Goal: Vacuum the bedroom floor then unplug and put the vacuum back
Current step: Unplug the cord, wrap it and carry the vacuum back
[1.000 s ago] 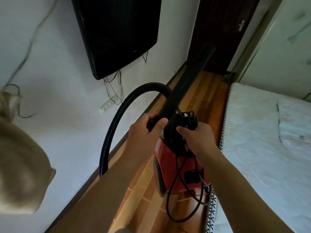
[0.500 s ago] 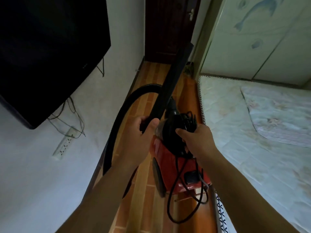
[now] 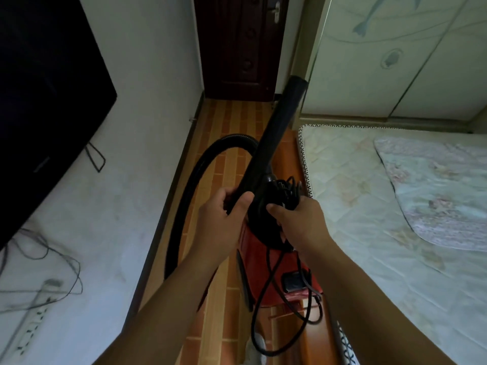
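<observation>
A red canister vacuum [image 3: 259, 262] hangs lifted above the wooden floor [image 3: 226, 119]. My right hand [image 3: 297, 222] grips its black top handle together with the bundled power cord [image 3: 287, 187]; loose loops of cord [image 3: 266, 312] dangle below. My left hand [image 3: 224, 214] is closed around the lower end of the black wand [image 3: 276, 130], which points up and away. The black ribbed hose [image 3: 189, 191] arcs to the left of the wand.
A dark TV [image 3: 44, 101] hangs on the white wall at left, with cables and a power strip [image 3: 29, 330] below it. A mattress [image 3: 382, 206] fills the right side. A dark closed door [image 3: 237, 46] stands ahead, a wardrobe [image 3: 395, 56] beside it.
The view has swung right and forward along the aisle toward the door. Both hands keep the same hold on the wand and the vacuum.
</observation>
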